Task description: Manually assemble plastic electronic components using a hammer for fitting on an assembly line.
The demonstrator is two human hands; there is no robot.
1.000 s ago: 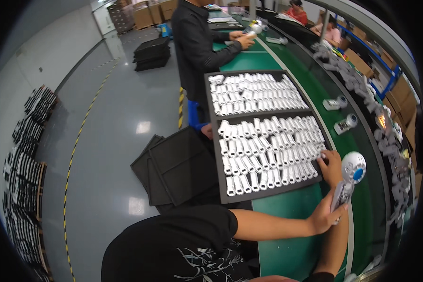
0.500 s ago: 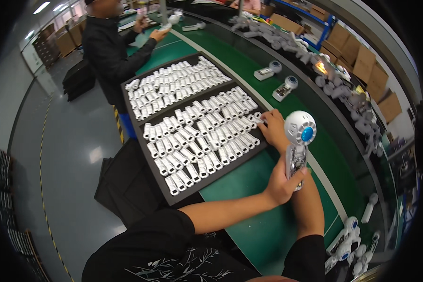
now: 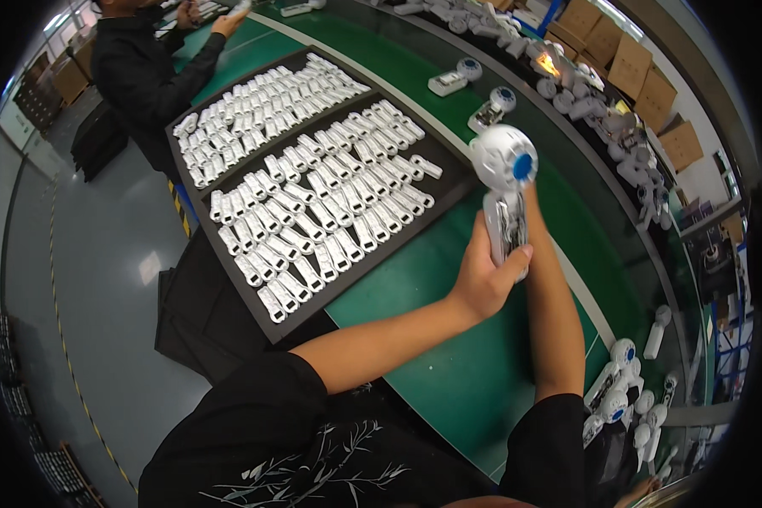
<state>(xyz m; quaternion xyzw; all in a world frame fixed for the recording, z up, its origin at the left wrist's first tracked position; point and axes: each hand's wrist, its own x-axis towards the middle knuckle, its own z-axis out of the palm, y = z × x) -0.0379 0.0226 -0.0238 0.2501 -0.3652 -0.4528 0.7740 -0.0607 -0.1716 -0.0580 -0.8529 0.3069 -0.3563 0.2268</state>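
My left hand (image 3: pixel 487 275) is wrapped round the handle of a white hand-held device (image 3: pixel 506 157). Its ball-shaped head points up and has a blue disc on the side. The handle's casing is off on one face, so the inner parts show. My right forearm (image 3: pixel 552 313) reaches up behind this device, which hides the right hand and its fingers. To the left lies a black tray (image 3: pixel 313 315) filled with rows of white casing pieces (image 3: pixel 305 224). One loose white piece (image 3: pixel 427 166) lies askew by the tray's right side.
Two similar devices (image 3: pixel 493 108) lie on the green belt beyond, and more are heaped at the lower right (image 3: pixel 618 398). Grey parts (image 3: pixel 584 106) line the far shelf, near cardboard boxes (image 3: pixel 631 68). A co-worker (image 3: pixel 144 80) stands at the far left. Black trays (image 3: pixel 195 313) lie below the table.
My right hand has left the loose white piece at the tray's right side and gone behind the device. The left hand still grips the device. The whole view has shifted.
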